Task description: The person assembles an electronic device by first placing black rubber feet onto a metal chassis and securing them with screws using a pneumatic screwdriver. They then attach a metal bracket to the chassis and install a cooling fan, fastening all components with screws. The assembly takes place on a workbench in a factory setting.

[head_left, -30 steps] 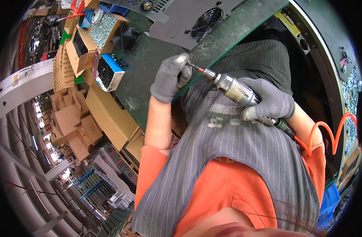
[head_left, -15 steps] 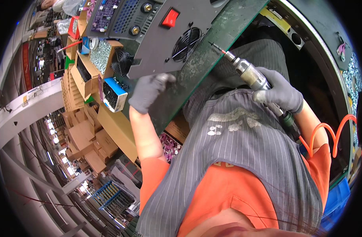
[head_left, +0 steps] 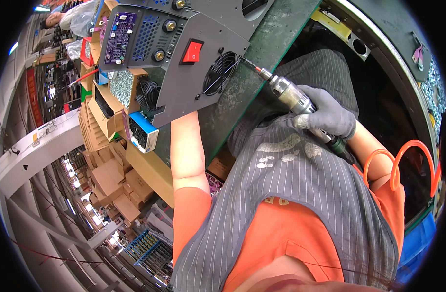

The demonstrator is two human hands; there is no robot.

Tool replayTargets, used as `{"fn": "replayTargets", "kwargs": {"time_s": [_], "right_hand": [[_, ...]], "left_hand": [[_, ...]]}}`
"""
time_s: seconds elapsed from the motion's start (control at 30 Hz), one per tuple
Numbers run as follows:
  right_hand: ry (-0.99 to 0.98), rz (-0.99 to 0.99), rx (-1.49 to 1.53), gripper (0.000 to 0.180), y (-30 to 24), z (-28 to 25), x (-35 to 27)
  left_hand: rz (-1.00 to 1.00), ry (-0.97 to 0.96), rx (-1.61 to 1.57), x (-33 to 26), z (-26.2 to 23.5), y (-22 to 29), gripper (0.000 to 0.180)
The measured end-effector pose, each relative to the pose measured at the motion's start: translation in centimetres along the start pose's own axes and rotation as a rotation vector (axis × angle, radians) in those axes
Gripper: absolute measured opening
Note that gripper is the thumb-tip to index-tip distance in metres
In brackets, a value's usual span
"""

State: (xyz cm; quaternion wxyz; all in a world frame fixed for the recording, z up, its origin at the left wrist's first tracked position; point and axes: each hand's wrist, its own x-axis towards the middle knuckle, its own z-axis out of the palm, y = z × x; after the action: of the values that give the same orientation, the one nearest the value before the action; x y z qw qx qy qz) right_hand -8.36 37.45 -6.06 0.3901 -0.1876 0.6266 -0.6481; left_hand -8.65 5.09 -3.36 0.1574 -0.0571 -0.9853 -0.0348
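My right hand (head_left: 326, 116), in a grey glove, is closed around a pneumatic screwdriver (head_left: 287, 93) with an orange coiled hose. Its thin bit points up and left, the tip at a corner of the black round fan guard (head_left: 221, 73); whether it sits in a screw there is too small to tell. The guard is on the dark grey metal panel (head_left: 176, 90) of a machine housing, next to a red rocker switch (head_left: 193, 51). My left forearm (head_left: 187, 146) reaches up behind that panel, which hides my left hand and whatever it touches.
The housing stands on a green workbench (head_left: 281, 34). A purple circuit board (head_left: 120, 36) sits in its far left part. Left of it are a carton of small silvery screws (head_left: 121, 85), a blue-and-white box of black screws (head_left: 144, 136) and another black fan (head_left: 147, 92). The orange hose (head_left: 403, 151) loops at right.
My left hand has gone from in front of the panel to behind it. The screwdriver has moved left and slightly up, bringing its bit to the fan guard. The housing appears shifted left and down.
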Motion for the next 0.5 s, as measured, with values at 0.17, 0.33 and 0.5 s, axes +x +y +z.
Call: {"fn": "replayTargets", "kwargs": {"time_s": [0.17, 0.33, 0.5], "right_hand": [[0.015, -0.01, 0.001, 0.056, 0.7, 0.4, 0.2], [-0.025, -0.011, 0.076, 0.05, 0.5, 0.3, 0.3], [-0.057, 0.031, 0.135, 0.044, -0.4, 0.1, 1.3]], "left_hand": [[0.003, 0.012, 0.002, 0.2, 0.2, -0.2, 0.026], [0.008, 0.027, 0.019, 0.2, 0.1, -0.3, 0.025], [0.011, 0.039, 0.026, 0.1, 0.2, -0.3, 0.025]]}}
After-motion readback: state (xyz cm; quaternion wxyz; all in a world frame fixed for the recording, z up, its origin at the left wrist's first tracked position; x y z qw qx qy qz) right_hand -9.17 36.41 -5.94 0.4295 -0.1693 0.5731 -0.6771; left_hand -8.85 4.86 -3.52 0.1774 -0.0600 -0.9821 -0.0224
